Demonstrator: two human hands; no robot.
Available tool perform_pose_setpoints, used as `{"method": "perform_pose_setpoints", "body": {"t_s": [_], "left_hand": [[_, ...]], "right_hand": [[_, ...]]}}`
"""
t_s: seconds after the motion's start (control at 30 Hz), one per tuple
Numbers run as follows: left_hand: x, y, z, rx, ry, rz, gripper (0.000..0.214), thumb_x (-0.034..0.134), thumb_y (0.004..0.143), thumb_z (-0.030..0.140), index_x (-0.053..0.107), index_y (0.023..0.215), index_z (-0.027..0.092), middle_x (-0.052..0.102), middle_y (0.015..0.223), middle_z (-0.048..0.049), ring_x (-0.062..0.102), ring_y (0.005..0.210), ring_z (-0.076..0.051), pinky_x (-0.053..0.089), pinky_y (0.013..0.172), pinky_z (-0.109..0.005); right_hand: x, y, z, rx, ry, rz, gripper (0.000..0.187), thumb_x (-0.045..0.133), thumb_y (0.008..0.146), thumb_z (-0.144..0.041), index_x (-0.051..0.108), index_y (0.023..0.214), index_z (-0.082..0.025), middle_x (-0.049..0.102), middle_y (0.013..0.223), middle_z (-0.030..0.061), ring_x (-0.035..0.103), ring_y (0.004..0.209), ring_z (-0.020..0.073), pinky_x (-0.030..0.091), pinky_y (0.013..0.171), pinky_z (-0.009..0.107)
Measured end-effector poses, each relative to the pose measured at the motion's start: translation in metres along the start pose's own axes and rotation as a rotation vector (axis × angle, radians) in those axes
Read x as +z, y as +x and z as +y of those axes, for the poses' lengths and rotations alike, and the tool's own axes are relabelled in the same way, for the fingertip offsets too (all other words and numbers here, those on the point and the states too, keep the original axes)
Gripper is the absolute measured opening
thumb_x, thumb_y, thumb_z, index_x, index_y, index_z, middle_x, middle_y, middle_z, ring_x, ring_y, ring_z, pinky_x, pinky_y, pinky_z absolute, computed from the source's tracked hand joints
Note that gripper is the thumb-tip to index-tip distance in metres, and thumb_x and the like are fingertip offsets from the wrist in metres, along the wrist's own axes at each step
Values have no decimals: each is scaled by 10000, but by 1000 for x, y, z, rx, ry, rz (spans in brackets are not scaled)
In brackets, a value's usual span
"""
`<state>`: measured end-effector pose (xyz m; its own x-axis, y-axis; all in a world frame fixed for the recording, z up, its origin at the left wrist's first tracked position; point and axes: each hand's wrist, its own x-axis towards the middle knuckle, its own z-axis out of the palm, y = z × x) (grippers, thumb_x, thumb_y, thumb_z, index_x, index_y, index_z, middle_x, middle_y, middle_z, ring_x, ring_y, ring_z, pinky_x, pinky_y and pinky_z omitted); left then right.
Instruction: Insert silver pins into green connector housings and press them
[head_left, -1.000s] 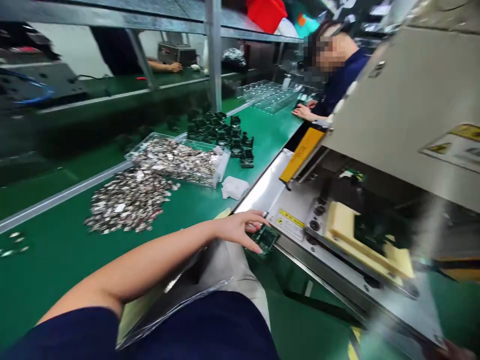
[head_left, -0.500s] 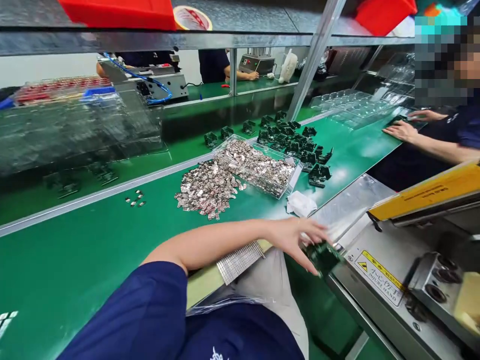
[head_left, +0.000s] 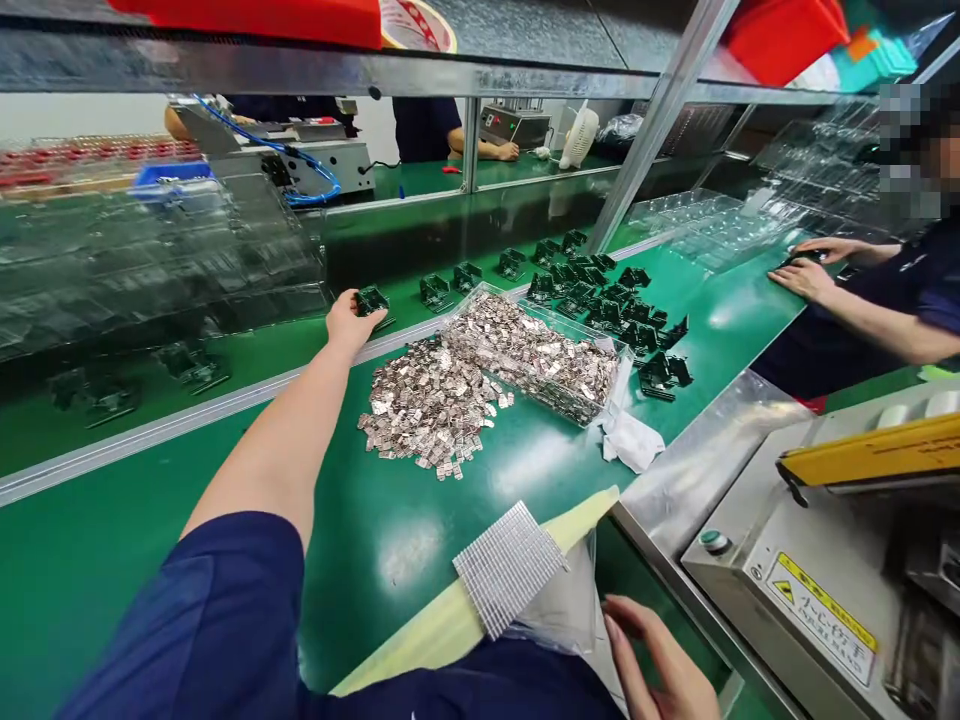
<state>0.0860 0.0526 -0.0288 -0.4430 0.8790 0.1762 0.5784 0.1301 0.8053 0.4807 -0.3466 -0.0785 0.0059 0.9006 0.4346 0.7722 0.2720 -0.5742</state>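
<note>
Fingers of the left hand (head_left: pixel 346 322) are pinched round a small dark green part (head_left: pixel 371 299), stretched way out to the far side of the bench, right at the metal rail (head_left: pixel 187 425) where the belt (head_left: pixel 247 345) starts. Can't tell if the part is touching the belt yet or just above it, but the hand definitely has it, not let go. So I'd say that part is about as far along as it gets: it's at the line with the others.

A few matching parts (head_left: pixel 435 291) already sit spaced out along the belt just to the right, which reads as finished ones lined up. A much bigger cluster of the same dark parts (head_left: pixel 615 305) sits further right on the mat, can't tell if those are done or waiting.

Right hand (head_left: pixel 660 665) is down low near the lap, fingers loose and spread, holding nothing, just beside a clear bag and a grey ribbed block (head_left: pixel 508 565).

Between the two hands there's a loose pile of shiny metal clips (head_left: pixel 424 405) spilling out of a clear tray (head_left: pixel 611 385) that's full of them. Plenty left, so my guess is lots of work still to go.

The machine (head_left: pixel 810 590) with the yellow warning label sits at right, and another person's hands (head_left: pixel 806 275) are busy further along.
</note>
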Motion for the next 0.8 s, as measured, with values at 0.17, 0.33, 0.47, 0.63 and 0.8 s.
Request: {"method": "perform_pose_setpoints", "body": {"t_s": [0.17, 0.33, 0.47, 0.63, 0.8], "left_hand": [[6, -48, 4, 147, 7, 45, 718, 725, 770, 369, 400, 1367, 136, 465, 1406, -52, 373, 1356, -290, 281, 1173, -429], [-15, -213, 31, 865, -111, -449, 287, 578, 883, 309, 593, 1154, 216, 617, 1263, -38, 541, 1227, -236, 397, 1103, -427], [-18, -322, 39, 1228, 7, -909, 415, 532, 902, 243, 515, 1315, 204, 531, 1417, -126, 444, 1357, -284, 341, 1131, -513], [-5, -343, 36, 1178, 177, -955, 436, 476, 928, 264, 498, 1350, 153, 499, 1446, -154, 423, 1375, -302, 325, 1140, -538], [-4, -344, 35, 1230, 217, -865, 418, 432, 940, 207, 520, 1342, 135, 523, 1429, -144, 470, 1341, -293, 343, 1130, -541]], "right_hand": [[21, 25, -29, 166, 123, -81, 155, 518, 931, -272, 637, 1010, -211, 696, 832, 72, 677, 696, 196, 584, 636, 283], [32, 25, -27, 253, 163, -160, 136, 502, 942, -282, 599, 991, -201, 656, 808, 43, 631, 700, 167, 545, 656, 272], [41, 19, -18, 163, 155, -146, 150, 476, 958, -249, 570, 1062, -197, 660, 885, 64, 635, 769, 177, 536, 714, 300], [53, 20, -13, 62, 156, -69, 139, 446, 957, -180, 573, 1014, -187, 660, 857, 73, 644, 763, 188, 531, 689, 307], [55, 26, -7, -62, 138, -11, 142, 457, 932, -148, 585, 984, -179, 650, 797, 58, 624, 686, 172, 521, 639, 298]]}}
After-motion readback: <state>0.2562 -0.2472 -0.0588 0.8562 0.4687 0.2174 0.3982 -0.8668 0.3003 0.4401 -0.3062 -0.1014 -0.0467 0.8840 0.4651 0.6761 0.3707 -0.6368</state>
